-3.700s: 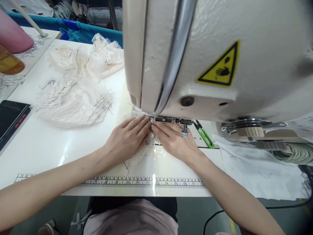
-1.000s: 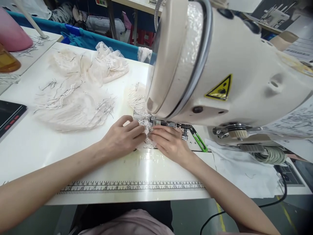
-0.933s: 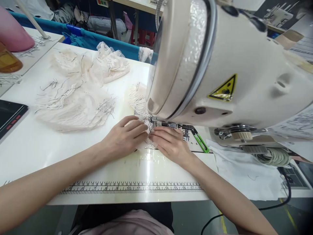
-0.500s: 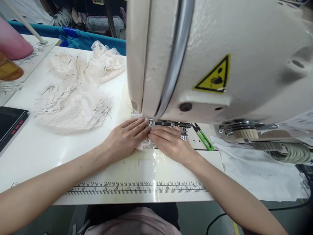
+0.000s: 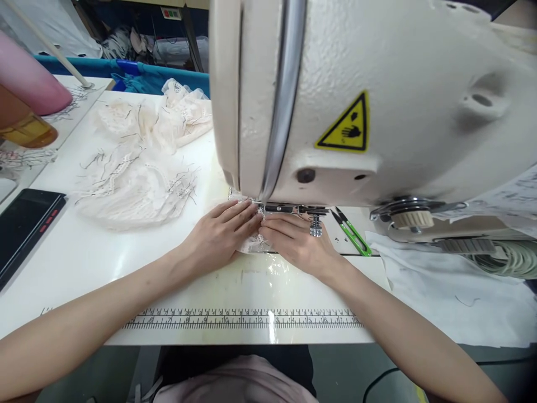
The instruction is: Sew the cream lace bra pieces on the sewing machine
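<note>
Left: a crumpled heap of sheer cream lace point(image 5: 138, 187). Centre: the left hand point(image 5: 216, 232), laid flat, and the right hand point(image 5: 300, 240), fingers bent, nearly meet on a white lace piece point(image 5: 255, 244) below the beige metal sewing machine point(image 5: 335, 67); whether either pinches cannot be told. Hands straying farther in could be injured; uneven pressure could pucker the lace.

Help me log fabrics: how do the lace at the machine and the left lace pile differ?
The machine lace shows only in small patches; the lace pile lies mostly in view. The machine lace sits at the sewing machine; the lace pile sprawls loosely on the table. Both are pale and lacy.
</note>
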A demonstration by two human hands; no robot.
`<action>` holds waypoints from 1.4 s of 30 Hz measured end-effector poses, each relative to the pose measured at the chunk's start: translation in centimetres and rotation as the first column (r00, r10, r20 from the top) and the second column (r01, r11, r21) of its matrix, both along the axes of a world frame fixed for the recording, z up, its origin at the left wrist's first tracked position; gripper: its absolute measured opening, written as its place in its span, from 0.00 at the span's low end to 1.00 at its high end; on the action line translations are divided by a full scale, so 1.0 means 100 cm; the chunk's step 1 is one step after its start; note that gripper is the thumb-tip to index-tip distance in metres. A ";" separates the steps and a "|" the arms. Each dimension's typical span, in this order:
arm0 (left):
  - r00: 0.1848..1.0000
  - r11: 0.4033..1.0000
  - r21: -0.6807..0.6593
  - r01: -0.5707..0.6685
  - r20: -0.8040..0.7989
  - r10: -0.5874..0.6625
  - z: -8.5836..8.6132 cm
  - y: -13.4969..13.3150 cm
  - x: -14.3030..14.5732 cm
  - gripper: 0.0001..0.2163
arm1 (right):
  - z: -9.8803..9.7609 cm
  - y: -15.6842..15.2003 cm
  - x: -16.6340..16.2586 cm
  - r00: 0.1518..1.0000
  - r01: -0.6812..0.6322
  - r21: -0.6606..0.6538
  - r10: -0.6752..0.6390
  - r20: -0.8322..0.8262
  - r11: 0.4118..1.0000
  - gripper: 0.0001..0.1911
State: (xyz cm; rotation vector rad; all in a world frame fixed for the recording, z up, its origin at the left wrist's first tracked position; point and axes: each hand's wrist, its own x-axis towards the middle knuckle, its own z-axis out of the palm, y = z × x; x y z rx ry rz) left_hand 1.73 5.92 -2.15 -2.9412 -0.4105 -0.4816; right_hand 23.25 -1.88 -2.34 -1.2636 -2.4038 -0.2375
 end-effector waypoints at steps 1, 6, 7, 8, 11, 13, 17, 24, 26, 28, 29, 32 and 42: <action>1.000 1.000 0.000 -0.001 0.001 0.001 0.000 0.000 0.000 0.20 | 0.002 0.000 0.000 1.000 0.008 0.010 -0.008 0.002 1.000 0.13; 1.000 1.000 -0.007 -0.016 0.001 0.016 -0.001 0.001 0.000 0.20 | 0.007 -0.001 0.001 0.999 0.034 0.053 -0.034 -0.009 0.998 0.12; 1.000 1.000 -0.009 -0.018 -0.001 0.018 -0.001 0.001 0.000 0.20 | 0.006 0.000 0.002 0.999 0.038 0.062 -0.038 -0.003 0.997 0.12; 1.000 1.000 -0.010 -0.020 -0.003 0.020 -0.001 0.002 0.001 0.21 | 0.005 0.000 0.002 0.999 0.046 0.068 -0.046 0.002 0.997 0.11; 1.000 1.000 -0.009 -0.026 -0.008 0.026 -0.001 0.003 0.002 0.21 | -0.001 0.002 0.003 0.997 0.082 0.076 -0.083 0.002 0.994 0.09; 0.999 0.999 -0.013 -0.035 -0.012 0.035 0.000 0.003 0.002 0.21 | -0.004 0.003 0.004 0.996 0.095 0.080 -0.094 -0.009 0.992 0.08; 0.999 0.999 0.003 -0.046 -0.013 0.046 0.001 0.003 0.001 0.21 | -0.005 0.004 0.005 0.997 0.082 0.097 -0.081 -0.010 0.992 0.09; 0.997 0.997 0.000 0.076 -0.028 -0.076 0.002 0.008 -0.009 0.19 | 0.000 0.000 -0.004 0.993 0.019 0.097 -0.030 0.118 0.995 0.11; 0.996 0.996 -0.029 0.086 -0.030 -0.087 0.002 0.011 -0.011 0.20 | 0.001 -0.002 -0.008 0.989 0.030 0.119 -0.047 0.141 0.992 0.12; 0.995 0.995 -0.046 0.091 -0.032 -0.093 0.003 0.015 -0.013 0.20 | 0.001 -0.002 -0.011 0.987 0.032 0.130 -0.052 0.151 0.991 0.13; 0.995 0.994 -0.052 0.092 -0.036 -0.094 0.004 0.016 -0.014 0.21 | 0.001 -0.002 -0.013 0.988 0.031 0.132 -0.050 0.148 0.991 0.13; 0.995 0.993 -0.085 0.076 -0.060 -0.082 0.006 0.020 -0.014 0.20 | 0.002 0.001 -0.015 0.992 -0.007 0.165 -0.014 0.126 0.986 0.11; 0.995 0.993 -0.113 0.041 -0.081 -0.051 0.008 0.021 -0.013 0.20 | 0.003 0.005 -0.022 0.989 -0.022 0.248 -0.015 0.148 0.969 0.10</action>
